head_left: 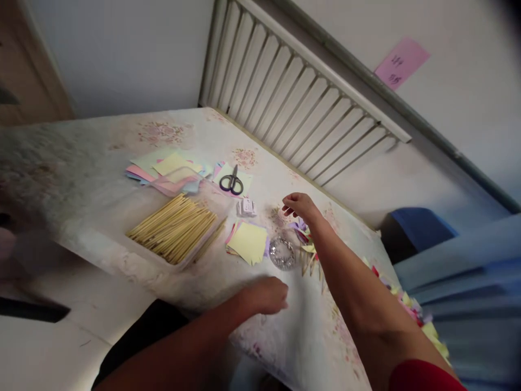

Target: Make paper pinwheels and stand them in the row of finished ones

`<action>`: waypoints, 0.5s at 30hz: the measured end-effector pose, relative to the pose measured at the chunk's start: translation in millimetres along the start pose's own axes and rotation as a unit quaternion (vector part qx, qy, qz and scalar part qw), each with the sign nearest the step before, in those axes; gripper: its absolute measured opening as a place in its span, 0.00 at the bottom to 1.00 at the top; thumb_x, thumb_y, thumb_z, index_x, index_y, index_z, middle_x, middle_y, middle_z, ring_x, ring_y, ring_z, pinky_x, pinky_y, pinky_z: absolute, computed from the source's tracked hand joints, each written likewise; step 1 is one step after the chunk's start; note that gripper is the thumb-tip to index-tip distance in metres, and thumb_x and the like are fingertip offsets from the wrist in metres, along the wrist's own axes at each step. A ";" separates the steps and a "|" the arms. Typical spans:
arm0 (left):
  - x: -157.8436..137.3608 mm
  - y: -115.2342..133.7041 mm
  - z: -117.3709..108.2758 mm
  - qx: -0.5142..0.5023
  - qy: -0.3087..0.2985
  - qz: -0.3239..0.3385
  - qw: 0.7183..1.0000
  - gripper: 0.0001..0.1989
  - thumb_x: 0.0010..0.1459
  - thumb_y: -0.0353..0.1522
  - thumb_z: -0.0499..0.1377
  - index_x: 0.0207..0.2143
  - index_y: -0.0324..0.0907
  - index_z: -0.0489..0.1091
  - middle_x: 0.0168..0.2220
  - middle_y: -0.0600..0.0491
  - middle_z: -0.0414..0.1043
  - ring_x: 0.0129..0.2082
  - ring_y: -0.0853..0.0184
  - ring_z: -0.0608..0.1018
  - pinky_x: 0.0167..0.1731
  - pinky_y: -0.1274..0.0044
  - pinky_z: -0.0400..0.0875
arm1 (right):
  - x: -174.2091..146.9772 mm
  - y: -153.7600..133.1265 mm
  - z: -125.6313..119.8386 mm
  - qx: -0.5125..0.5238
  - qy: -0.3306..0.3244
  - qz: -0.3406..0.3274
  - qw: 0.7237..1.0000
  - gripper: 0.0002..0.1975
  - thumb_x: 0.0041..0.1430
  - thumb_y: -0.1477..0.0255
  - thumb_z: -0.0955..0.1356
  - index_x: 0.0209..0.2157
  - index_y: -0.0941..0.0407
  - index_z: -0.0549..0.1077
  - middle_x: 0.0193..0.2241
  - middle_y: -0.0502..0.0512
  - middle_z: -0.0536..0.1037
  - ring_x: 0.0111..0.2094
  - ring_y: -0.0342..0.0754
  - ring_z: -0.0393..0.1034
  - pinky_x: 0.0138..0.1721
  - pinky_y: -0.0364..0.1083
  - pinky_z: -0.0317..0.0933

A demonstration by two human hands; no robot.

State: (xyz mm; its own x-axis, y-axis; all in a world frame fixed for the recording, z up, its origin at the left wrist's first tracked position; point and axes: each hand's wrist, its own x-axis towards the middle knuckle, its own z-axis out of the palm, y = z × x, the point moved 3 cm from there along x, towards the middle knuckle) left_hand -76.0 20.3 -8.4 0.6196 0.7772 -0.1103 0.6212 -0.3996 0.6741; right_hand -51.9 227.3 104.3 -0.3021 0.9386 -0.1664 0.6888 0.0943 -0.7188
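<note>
My right hand [300,206] is above the table, just past a glass dish [282,253] of small shiny metal pieces. Its fingers are loosely bent and slightly apart, with nothing visible in them. Below its wrist lie paper pinwheels [301,231] on thin sticks, partly covered by my forearm. My left hand [271,295] is closed near the table's front edge; its fingers are curled out of sight and anything inside is hidden. Between dish and sticks box lies a stack of cut square papers [247,243], yellow on top.
A clear plastic box [175,265] holds many wooden sticks [173,228]. Behind it are coloured paper sheets [163,168], black-handled scissors [232,182] and a small white box [246,207]. More colourful paper pieces [411,309] lie at right. A radiator [285,92] borders the table's far side.
</note>
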 end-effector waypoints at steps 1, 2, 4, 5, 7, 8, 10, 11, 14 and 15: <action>-0.2 -0.7 -1.1 -0.002 -0.004 -0.010 1.000 0.11 0.59 0.35 0.57 0.36 0.38 0.76 0.40 0.42 0.81 0.38 0.57 0.80 0.37 0.70 0.70 | -10.8 4.5 -5.9 0.008 0.004 -0.004 1.000 0.05 0.57 0.78 0.67 0.27 0.59 0.70 0.20 0.48 0.76 0.17 0.38 0.71 0.16 0.36 0.52; 0.0 -1.5 -2.1 -0.007 -0.004 -0.016 1.000 0.10 0.59 0.34 0.57 0.36 0.38 0.76 0.40 0.43 0.81 0.39 0.58 0.80 0.38 0.71 0.70 | -22.0 9.2 -11.7 0.015 0.008 -0.007 1.000 0.04 0.56 0.77 0.67 0.27 0.59 0.71 0.20 0.49 0.76 0.18 0.38 0.71 0.16 0.36 0.52; 1.2 -3.0 -3.2 -0.016 0.002 -0.020 1.000 0.09 0.58 0.33 0.57 0.35 0.39 0.75 0.41 0.45 0.81 0.40 0.60 0.79 0.38 0.73 0.69 | -45.2 19.6 -21.8 0.032 0.018 -0.008 0.999 0.03 0.55 0.76 0.68 0.28 0.59 0.72 0.21 0.49 0.77 0.17 0.38 0.70 0.16 0.36 0.52; 2.3 -3.8 -3.1 -0.022 0.006 -0.019 1.000 0.08 0.58 0.33 0.56 0.34 0.40 0.75 0.40 0.46 0.81 0.40 0.61 0.79 0.38 0.74 0.68 | -56.9 24.9 -25.6 0.043 0.022 -0.007 0.999 0.02 0.54 0.75 0.68 0.28 0.59 0.72 0.21 0.49 0.77 0.17 0.38 0.69 0.16 0.36 0.52; 4.9 -5.1 -1.9 -0.030 0.014 -0.022 0.999 0.08 0.58 0.33 0.56 0.33 0.40 0.73 0.39 0.47 0.80 0.38 0.62 0.78 0.37 0.74 0.68 | -79.4 35.1 -29.4 0.073 0.029 -0.006 0.997 0.03 0.52 0.73 0.68 0.29 0.58 0.73 0.21 0.49 0.77 0.16 0.38 0.68 0.16 0.36 0.53; 6.2 -5.5 -0.9 -0.035 0.016 -0.026 0.999 0.07 0.58 0.34 0.56 0.33 0.41 0.73 0.39 0.48 0.80 0.38 0.62 0.78 0.37 0.74 0.67 | -89.8 39.4 -28.9 0.088 0.029 -0.008 0.996 0.04 0.52 0.72 0.69 0.29 0.58 0.73 0.21 0.49 0.78 0.17 0.38 0.68 0.17 0.36 0.54; 8.5 -4.4 0.6 -0.044 0.023 -0.032 0.998 0.07 0.58 0.33 0.56 0.32 0.41 0.72 0.38 0.49 0.80 0.37 0.62 0.77 0.36 0.74 0.67 | -108.2 46.0 -22.9 0.113 0.032 -0.010 0.993 0.06 0.49 0.70 0.69 0.30 0.58 0.73 0.22 0.49 0.78 0.18 0.40 0.70 0.17 0.37 0.55; 9.4 -2.9 1.2 -0.051 0.028 -0.031 0.998 0.06 0.57 0.33 0.56 0.31 0.41 0.71 0.38 0.49 0.80 0.37 0.62 0.77 0.36 0.74 0.67 | -116.0 47.9 -17.5 0.122 0.036 -0.012 0.992 0.07 0.48 0.70 0.70 0.31 0.58 0.73 0.22 0.49 0.78 0.18 0.40 0.70 0.17 0.37 0.55; 10.8 3.3 5.0 -0.099 0.005 -0.035 0.995 0.06 0.58 0.32 0.54 0.29 0.41 0.69 0.32 0.50 0.78 0.32 0.64 0.77 0.32 0.74 0.67 | -133.3 47.2 9.3 0.144 0.022 -0.018 0.989 0.07 0.49 0.69 0.69 0.31 0.56 0.73 0.23 0.49 0.78 0.19 0.41 0.70 0.18 0.38 0.55; 10.8 5.2 7.2 -0.119 -0.013 -0.041 0.992 0.07 0.58 0.31 0.54 0.30 0.40 0.69 0.29 0.51 0.76 0.29 0.64 0.77 0.30 0.75 0.67 | -137.2 45.1 20.8 0.139 0.004 -0.020 0.990 0.06 0.50 0.70 0.68 0.32 0.56 0.73 0.23 0.48 0.78 0.20 0.42 0.71 0.19 0.39 0.56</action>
State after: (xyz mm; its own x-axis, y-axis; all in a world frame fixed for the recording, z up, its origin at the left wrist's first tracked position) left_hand -62.6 23.1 -11.3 0.5857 0.7880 -0.1895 0.5411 -0.2061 0.8153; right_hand 6.9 95.9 80.6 -0.3201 0.9385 -0.1293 0.4686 0.0382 -0.8826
